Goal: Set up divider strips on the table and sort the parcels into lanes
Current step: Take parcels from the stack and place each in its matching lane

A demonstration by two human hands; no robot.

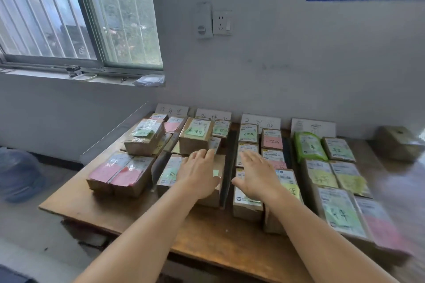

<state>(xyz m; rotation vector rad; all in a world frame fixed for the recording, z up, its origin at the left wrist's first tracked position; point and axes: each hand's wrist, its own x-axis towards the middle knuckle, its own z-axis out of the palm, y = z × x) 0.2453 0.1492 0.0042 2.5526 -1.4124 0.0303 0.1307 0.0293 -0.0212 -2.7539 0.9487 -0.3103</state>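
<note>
Here my left hand (pixel 197 174) and right hand (pixel 259 174) lie flat, fingers straight, grasping nothing, on parcels (pixel 247 200) either side of the strip (pixel 228 165). Shoving sideways could topple it, mixing lanes beyond.

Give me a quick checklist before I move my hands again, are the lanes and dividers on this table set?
1. Both hands free: ok. The left hand and right hand are flat and open, holding nothing.
2. Middle divider strip in place between the two hands: ok, it runs front to back.
3. Lane signs at the wall: ok, four cards stand behind the lanes.
4. Parcels inside lanes: cannot tell for the leftmost lanes, where the stacked box sits askew.
5. Right-hand parcels: not ok, the pink-labelled parcel overhangs the table edge.
6. Label text matching signs: cannot tell, too blurred.
</note>
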